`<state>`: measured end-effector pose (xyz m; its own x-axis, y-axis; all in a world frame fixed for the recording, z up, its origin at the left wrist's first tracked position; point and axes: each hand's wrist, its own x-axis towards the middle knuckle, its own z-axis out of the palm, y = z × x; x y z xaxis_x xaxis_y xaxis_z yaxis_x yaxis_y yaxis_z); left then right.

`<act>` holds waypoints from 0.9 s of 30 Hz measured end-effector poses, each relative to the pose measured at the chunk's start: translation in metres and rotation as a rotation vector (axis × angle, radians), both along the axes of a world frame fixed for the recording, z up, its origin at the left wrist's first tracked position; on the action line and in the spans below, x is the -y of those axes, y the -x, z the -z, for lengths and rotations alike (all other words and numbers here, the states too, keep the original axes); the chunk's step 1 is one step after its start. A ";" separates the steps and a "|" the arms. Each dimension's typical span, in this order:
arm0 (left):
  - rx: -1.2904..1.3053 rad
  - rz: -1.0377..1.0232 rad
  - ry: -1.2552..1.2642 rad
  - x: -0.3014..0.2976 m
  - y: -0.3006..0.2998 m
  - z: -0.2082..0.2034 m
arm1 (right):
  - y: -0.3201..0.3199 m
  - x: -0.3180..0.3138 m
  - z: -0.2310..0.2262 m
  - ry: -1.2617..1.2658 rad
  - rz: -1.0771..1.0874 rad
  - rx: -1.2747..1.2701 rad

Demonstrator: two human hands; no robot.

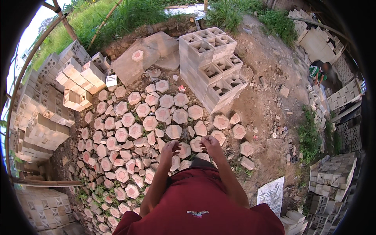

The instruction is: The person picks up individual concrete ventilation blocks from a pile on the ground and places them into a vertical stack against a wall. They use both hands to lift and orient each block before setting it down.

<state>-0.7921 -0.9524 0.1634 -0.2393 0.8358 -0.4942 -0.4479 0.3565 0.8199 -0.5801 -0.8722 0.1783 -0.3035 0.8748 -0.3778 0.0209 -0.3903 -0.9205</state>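
My left hand (170,149) hovers over the hexagonal paving stones, its fingers loosely curled and apart, with nothing visible in it. Level with it, my right hand (210,145) is held out the same way, fingers bent and slightly spread, also with nothing visible in it. A gap separates the two hands. Between and below them lie a hexagonal paver (183,150) and other grey pavers with reddish centres. Just ahead of the hands is another paver (173,131). Whole and broken pavers spread forward and to the left.
A stepped stack of hollow concrete blocks (192,62) stands ahead. Left of it, concrete slabs (131,68) carry one paver (138,55). More block stacks (43,133) line the left. A printed white sack (271,195) lies at right. Far right, a person (316,73) in green bends down.
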 end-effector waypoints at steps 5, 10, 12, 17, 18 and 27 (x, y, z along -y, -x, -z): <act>-0.064 -0.005 -0.219 -0.100 0.019 -0.052 | 0.027 -0.108 -0.014 -0.051 -0.054 -0.032; 0.028 -0.231 -0.199 -0.147 0.051 -0.029 | 0.065 -0.176 0.000 0.004 -0.221 0.044; 0.075 -0.268 -0.038 -0.169 0.067 -0.010 | 0.081 -0.196 0.013 0.057 -0.218 0.009; 0.050 -0.193 -0.048 -0.275 0.128 0.020 | 0.135 -0.275 0.047 0.211 -0.139 -0.025; 0.051 -0.179 -0.054 -0.305 0.142 0.023 | 0.145 -0.295 0.053 0.243 -0.093 -0.066; -0.020 0.100 -0.148 -0.550 0.281 0.005 | 0.232 -0.475 0.051 0.238 0.295 -0.245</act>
